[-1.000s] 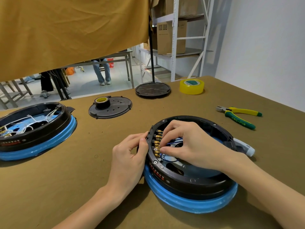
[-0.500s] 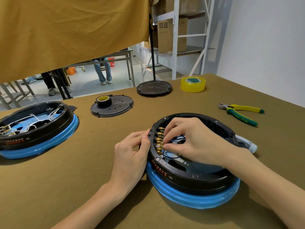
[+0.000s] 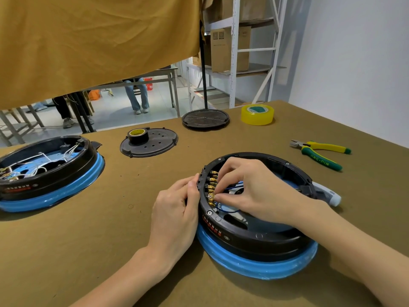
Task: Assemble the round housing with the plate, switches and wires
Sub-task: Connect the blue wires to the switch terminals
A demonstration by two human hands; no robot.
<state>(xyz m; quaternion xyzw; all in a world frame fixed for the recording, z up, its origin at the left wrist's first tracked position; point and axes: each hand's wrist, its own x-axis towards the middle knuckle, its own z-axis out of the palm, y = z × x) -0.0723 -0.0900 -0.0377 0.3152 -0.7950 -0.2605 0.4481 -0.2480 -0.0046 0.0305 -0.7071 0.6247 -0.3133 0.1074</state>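
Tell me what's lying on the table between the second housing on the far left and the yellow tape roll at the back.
In the head view, a perforated black plate carrying a black tape roll, then a round black stand base.

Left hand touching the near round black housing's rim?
Touching. Head view shows the left hand with fingertips curled against the outer left rim of the near round black housing, no gap visible.

Round black housing [image 3: 254,238] on a blue base (brass terminals [image 3: 212,189] inside) lies flat.
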